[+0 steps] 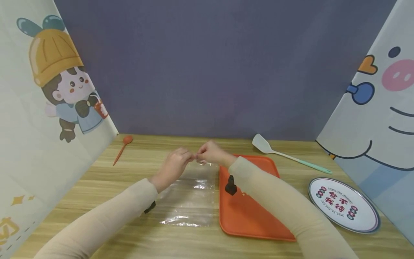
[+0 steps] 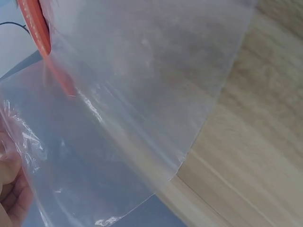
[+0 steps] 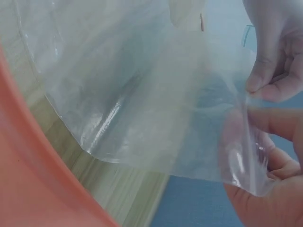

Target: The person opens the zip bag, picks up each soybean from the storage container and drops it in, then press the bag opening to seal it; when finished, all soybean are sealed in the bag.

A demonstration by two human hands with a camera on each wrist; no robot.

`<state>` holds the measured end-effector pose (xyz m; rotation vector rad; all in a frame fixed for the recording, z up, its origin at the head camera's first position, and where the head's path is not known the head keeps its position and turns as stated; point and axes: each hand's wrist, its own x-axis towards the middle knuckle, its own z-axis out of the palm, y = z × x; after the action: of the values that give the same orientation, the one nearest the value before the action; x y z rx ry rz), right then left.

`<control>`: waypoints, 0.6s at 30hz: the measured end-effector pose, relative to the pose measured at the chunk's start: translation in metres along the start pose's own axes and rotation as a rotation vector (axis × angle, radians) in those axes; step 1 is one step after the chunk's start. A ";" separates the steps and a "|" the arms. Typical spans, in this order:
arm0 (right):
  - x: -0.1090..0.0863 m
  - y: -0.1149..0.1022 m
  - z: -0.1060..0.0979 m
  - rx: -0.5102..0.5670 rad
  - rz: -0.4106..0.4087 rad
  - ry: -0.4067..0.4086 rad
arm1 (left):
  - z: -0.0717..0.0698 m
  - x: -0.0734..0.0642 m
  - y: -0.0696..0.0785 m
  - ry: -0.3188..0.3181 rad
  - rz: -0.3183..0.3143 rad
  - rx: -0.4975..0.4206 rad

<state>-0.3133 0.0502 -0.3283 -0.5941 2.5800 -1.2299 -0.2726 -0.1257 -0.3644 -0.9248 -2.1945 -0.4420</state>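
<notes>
A clear plastic bag (image 1: 191, 201) hangs from both hands, its lower part spread over the wooden table. My left hand (image 1: 174, 163) pinches the bag's upper edge between thumb and fingers. Close beside it, my right hand (image 1: 213, 153) pinches the same edge, with the fingertips of the two hands almost meeting. In the right wrist view the film of the bag (image 3: 142, 104) is see-through and creased, with fingers visible behind it. The left wrist view has the bag (image 2: 118, 146) across most of the picture and some fingers at the left edge.
An orange tray (image 1: 245, 216) lies under the right forearm, next to the bag. Beyond it rests a white spatula (image 1: 263, 144) with a green handle. A printed plate (image 1: 343, 205) is at the right, an orange spoon (image 1: 127, 140) at the back left. Walls enclose three sides.
</notes>
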 end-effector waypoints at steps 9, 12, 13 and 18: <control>0.002 0.006 -0.001 0.070 0.032 0.020 | -0.001 -0.005 0.003 0.010 0.067 0.030; 0.001 0.008 -0.003 0.085 0.038 0.008 | -0.001 -0.007 0.004 0.017 0.095 0.020; 0.001 0.008 -0.003 0.091 0.037 0.005 | -0.001 -0.008 0.005 0.015 0.105 0.019; 0.002 0.011 -0.006 0.140 0.057 0.014 | -0.003 -0.013 0.012 -0.030 0.155 0.020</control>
<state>-0.3204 0.0591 -0.3331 -0.4821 2.4774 -1.3859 -0.2560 -0.1256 -0.3712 -1.0875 -2.1313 -0.3332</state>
